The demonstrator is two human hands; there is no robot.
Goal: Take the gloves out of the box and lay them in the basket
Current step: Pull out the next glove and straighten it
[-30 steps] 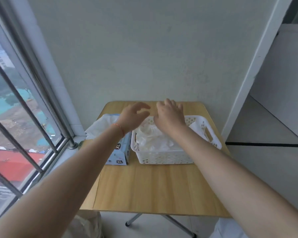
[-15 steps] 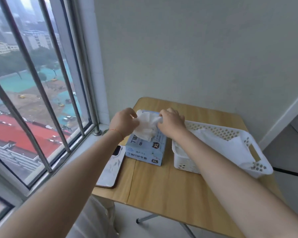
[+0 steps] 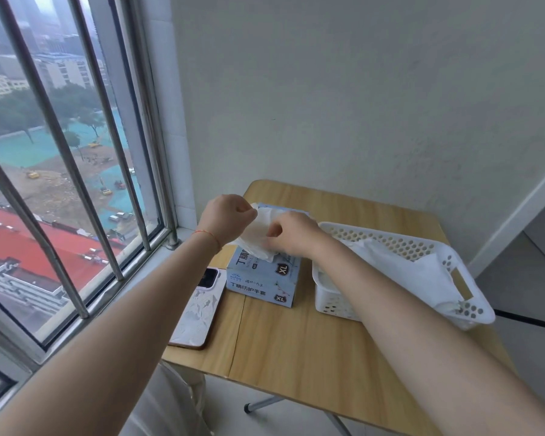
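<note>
Both hands have lifted the glove [image 3: 256, 239] higher above the box [image 3: 265, 278]; left hand [image 3: 228, 215] and right hand [image 3: 291, 232] pinch it, seemingly spread. Carry it flat rightward to the basket [image 3: 390, 243].

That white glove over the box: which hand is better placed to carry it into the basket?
Probably the right hand: it pinches the glove and is nearer the basket.
</note>
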